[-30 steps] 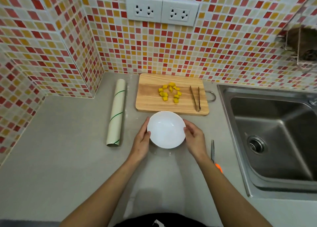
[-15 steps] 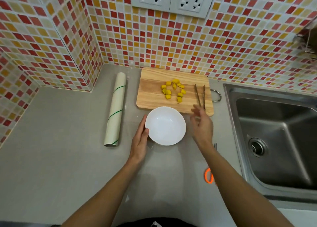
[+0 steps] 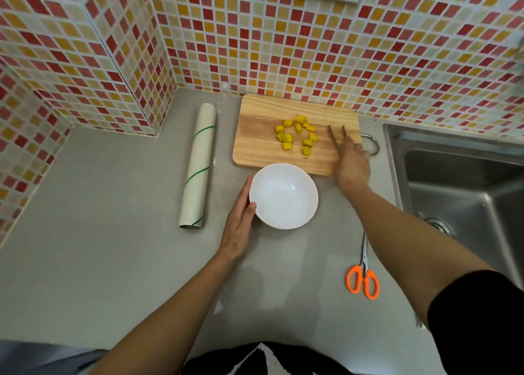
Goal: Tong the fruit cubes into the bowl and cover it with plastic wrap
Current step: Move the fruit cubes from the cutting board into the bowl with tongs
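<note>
Several yellow fruit cubes (image 3: 297, 135) lie on the wooden cutting board (image 3: 258, 136) against the tiled wall. A white bowl (image 3: 283, 196) with nothing in it stands on the counter just in front of the board. My left hand (image 3: 238, 218) rests against the bowl's left side with straight fingers. My right hand (image 3: 352, 162) lies over the handle end of the metal tongs (image 3: 331, 131) on the board's right part, fingers stretched forward. Only the tong tips show. A roll of plastic wrap (image 3: 196, 166) lies to the left of the board.
Orange-handled scissors (image 3: 363, 278) lie on the counter to the right of my right forearm. A steel sink (image 3: 467, 193) fills the right side. Tiled walls enclose the back and left. The board's metal hanging ring (image 3: 374, 143) sticks out toward the sink.
My right hand left the bowl's right side and moved forward onto the tongs on the board. The left hand stayed at the bowl. The camera tilted down and moved closer.
</note>
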